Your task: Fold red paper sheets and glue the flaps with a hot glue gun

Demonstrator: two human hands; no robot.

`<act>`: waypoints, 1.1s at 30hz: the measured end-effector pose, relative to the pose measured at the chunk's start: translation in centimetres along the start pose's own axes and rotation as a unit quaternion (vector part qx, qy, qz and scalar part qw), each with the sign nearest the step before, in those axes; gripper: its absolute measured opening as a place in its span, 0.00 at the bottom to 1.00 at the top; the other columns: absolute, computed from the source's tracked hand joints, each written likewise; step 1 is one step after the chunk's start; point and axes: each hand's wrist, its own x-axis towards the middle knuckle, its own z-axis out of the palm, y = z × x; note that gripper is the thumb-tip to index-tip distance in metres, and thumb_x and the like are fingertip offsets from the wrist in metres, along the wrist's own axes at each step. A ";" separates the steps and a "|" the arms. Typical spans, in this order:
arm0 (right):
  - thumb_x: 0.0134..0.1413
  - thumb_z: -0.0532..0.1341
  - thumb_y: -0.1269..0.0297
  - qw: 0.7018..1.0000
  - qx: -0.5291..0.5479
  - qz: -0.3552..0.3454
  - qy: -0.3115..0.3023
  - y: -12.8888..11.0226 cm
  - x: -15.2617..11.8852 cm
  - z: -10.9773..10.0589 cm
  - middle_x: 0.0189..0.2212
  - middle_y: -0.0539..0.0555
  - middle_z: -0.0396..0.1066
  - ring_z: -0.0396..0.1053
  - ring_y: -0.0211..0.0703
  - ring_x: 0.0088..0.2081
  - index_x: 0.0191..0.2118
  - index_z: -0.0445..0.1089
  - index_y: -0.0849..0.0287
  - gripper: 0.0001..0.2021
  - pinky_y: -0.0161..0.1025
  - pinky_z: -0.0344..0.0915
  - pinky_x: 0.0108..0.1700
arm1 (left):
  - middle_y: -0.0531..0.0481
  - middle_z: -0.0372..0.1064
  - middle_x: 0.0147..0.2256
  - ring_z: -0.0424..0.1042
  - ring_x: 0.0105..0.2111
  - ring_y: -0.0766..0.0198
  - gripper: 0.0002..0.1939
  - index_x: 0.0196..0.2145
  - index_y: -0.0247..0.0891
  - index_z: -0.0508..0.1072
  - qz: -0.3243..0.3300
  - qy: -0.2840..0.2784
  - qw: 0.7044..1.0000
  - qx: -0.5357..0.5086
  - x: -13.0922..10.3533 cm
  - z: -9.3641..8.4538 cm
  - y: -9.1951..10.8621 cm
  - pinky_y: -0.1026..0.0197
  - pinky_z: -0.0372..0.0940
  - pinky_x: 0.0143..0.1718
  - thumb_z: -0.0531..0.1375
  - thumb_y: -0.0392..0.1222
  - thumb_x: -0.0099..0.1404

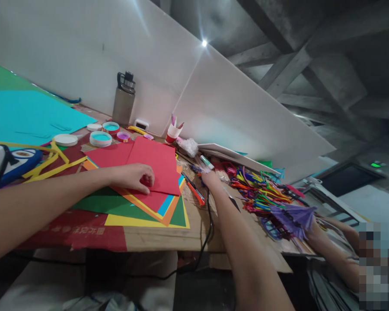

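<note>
My left hand [134, 176] rests on a stack of red paper [157, 162]; its fingers are loosely curled, the thumb stands apart and nothing shows in it. Under the red sheets, edges of orange, blue, green [100, 205] and yellow paper stick out. My right hand [208, 177] reaches past the stack to a cluttered strip of table, beside a white and green tube [206, 162]. Its fingers are mostly hidden, so whether they grip anything cannot be seen. An orange utility knife [196, 193] lies between the paper and my right wrist.
Round tubs of coloured material [100, 138], a bottle [123, 99] and a paper cup with pens [173, 131] stand at the back. Pipe cleaners [262, 190] heap at right, where another person's hand [316, 235] holds a purple folded piece [293, 220]. A black cable [209, 224] hangs over the edge.
</note>
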 end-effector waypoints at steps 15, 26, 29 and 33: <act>0.61 0.53 0.61 0.936 -0.015 -0.350 0.024 -11.9 -6.6 5.8 0.51 0.63 0.65 0.61 0.48 0.54 0.52 0.62 0.63 0.17 0.44 0.54 0.57 | 0.36 0.64 0.53 0.63 0.53 0.50 0.23 0.51 0.35 0.70 -0.063 0.095 0.987 0.115 0.9 1.2 -2.2 0.53 0.56 0.54 0.55 0.51 0.63; 0.64 0.47 0.52 0.930 0.003 -0.364 -0.046 -13.5 -7.2 13.0 0.55 0.63 0.61 0.57 0.48 0.58 0.59 0.55 0.61 0.24 0.47 0.53 0.58 | 0.30 0.45 0.64 0.41 0.65 0.45 0.42 0.62 0.26 0.56 -0.178 0.016 0.964 0.196 0.4 2.7 -2.1 0.48 0.37 0.63 0.51 0.62 0.61; 0.64 0.45 0.49 0.925 -0.067 -0.371 -0.039 -11.9 -7.0 12.5 0.58 0.63 0.59 0.53 0.49 0.61 0.60 0.54 0.62 0.27 0.48 0.50 0.60 | 0.34 0.34 0.66 0.34 0.66 0.47 0.51 0.65 0.26 0.47 -0.220 0.013 0.957 0.188 0.2 2.6 -2.1 0.48 0.33 0.63 0.47 0.69 0.58; 0.64 0.44 0.48 0.920 -0.126 -0.368 -0.040 -9.8 -6.9 11.2 0.62 0.63 0.53 0.46 0.50 0.65 0.63 0.51 0.64 0.30 0.48 0.45 0.62 | 0.37 0.31 0.67 0.31 0.66 0.48 0.54 0.66 0.27 0.41 -0.235 0.001 0.955 0.181 -0.6 2.1 -2.2 0.48 0.30 0.63 0.44 0.73 0.56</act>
